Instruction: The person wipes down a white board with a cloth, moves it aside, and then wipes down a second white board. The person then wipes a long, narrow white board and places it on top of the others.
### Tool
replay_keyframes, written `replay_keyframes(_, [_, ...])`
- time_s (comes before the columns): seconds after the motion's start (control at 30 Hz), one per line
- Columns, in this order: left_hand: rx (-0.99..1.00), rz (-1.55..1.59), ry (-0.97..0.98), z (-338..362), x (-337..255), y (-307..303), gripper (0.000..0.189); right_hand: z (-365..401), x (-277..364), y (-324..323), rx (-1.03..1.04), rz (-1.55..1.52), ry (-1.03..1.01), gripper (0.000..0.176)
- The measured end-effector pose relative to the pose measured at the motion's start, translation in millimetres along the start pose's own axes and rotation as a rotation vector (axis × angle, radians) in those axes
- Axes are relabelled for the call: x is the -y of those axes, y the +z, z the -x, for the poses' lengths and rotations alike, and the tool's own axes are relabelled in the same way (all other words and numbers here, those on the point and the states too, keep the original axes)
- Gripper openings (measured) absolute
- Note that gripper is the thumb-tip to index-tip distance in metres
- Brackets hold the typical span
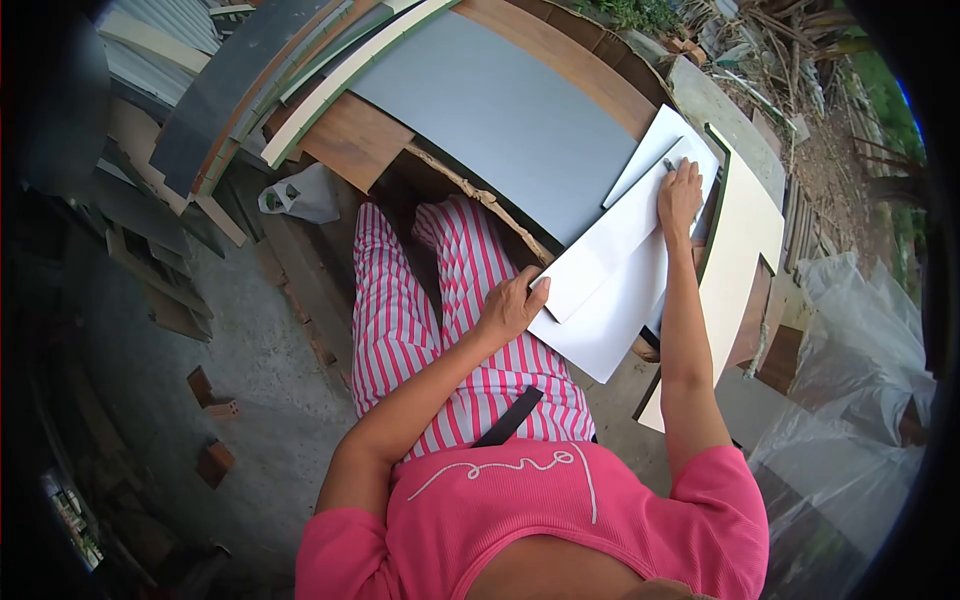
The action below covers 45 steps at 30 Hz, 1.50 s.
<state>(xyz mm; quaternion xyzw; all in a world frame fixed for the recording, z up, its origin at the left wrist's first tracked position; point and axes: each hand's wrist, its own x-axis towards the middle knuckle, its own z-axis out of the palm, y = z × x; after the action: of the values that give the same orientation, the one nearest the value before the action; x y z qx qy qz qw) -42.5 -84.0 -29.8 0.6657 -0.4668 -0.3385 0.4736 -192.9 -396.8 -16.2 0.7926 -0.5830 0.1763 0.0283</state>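
A narrow white board point(605, 250) lies slantwise over a larger white sheet point(610, 330) at the right end of the work surface. My left hand point(515, 306) is closed on the board's near-left end, thumb on top. At the far end, my right hand point(681, 200) is closed, its fingers pointing down at the board. By its fingertips shows a small dark tip point(668, 163); I cannot tell what it belongs to. Another white piece point(655, 140) sticks out beyond the board. A large grey panel point(490, 110) lies under and left of these pieces.
Curved cream and green-edged strips point(350, 85) lie at the left, and a cream board point(745, 235) at the right. A white plastic bag point(303, 194) hangs near my knees. A black strip point(508, 416) lies on my lap. Clear plastic sheeting point(850, 350) is at the right.
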Motion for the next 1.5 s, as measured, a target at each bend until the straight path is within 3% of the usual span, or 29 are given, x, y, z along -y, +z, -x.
replay_keyframes(0.07, [-0.012, 0.004, 0.000, 1.5, 1.3, -0.1, 0.055, 51.2, 23.8, -10.3, -0.028, -0.093, -0.115, 0.044])
replay_keyframes(0.2, [0.071, -0.006, -0.031, 1.1, 1.5, -1.3, 0.051, 168.9, 85.5, -69.0, 0.144, -0.245, -0.315, 0.049])
replay_keyframes(0.27, [0.003, -0.024, 0.013, 0.0, 3.5, 2.1, 0.050, 205.0, 100.6, -86.8, 0.181, -0.333, -0.446, 0.052])
replay_keyframes(0.4, [0.018, 0.002, -0.015, 0.0, 0.6, -0.4, 0.051, 169.8, 90.7, -85.0, 0.294, -0.499, -0.633, 0.055])
replay_keyframes(0.57, [0.059, -0.008, -0.048, 0.4, 1.3, -2.5, 0.054, 15.9, 18.1, -9.5, 0.023, -0.110, -0.300, 0.047])
replay_keyframes(0.63, [0.055, -0.004, -0.035, 0.8, 1.0, -1.1, 0.055, -43.4, -13.7, 19.3, 0.020, -0.008, -0.155, 0.049])
replay_keyframes(0.73, [0.008, 0.007, -0.012, 1.4, 0.5, -0.5, 0.054, -70.0, -14.8, 19.9, 0.104, 0.003, -0.006, 0.051])
replay_keyframes(0.8, [-0.030, 0.001, 0.002, 2.2, 3.9, 2.8, 0.052, -50.6, -4.5, 26.7, 0.002, 0.025, 0.013, 0.051])
replay_keyframes(0.87, [0.018, 0.000, -0.051, 1.9, -0.5, -2.6, 0.052, -5.8, 18.4, 16.0, -0.008, -0.011, -0.124, 0.049])
replay_keyframes(1.0, [0.079, 0.002, -0.053, 0.9, -0.5, -2.1, 0.051, 128.9, 94.4, -55.6, 0.117, -0.101, -0.399, 0.048])
replay_keyframes(1.03, [0.014, 0.008, -0.010, 1.1, 6.3, 3.9, 0.050, 157.5, 107.1, -68.4, 0.168, -0.124, -0.432, 0.049])
replay_keyframes(1.13, [-0.019, 0.056, 0.016, 0.2, 2.1, 1.9, 0.047, 198.3, 112.2, -78.1, 0.233, -0.257, -0.566, 0.051])
replay_keyframes(1.23, [0.035, 0.015, -0.004, 0.1, 4.4, 0.4, 0.049, 150.3, 99.4, -73.7, 0.240, -0.181, -0.517, 0.051])
replay_keyframes(1.37, [0.035, 0.014, -0.014, 0.3, 1.9, -0.3, 0.056, 17.4, 23.7, -5.2, -0.002, -0.043, -0.182, 0.045])
replay_keyframes(1.5, [0.025, 0.009, -0.022, 0.2, -2.2, -2.6, 0.056, -71.3, -35.2, 36.6, -0.019, -0.014, -0.010, 0.047])
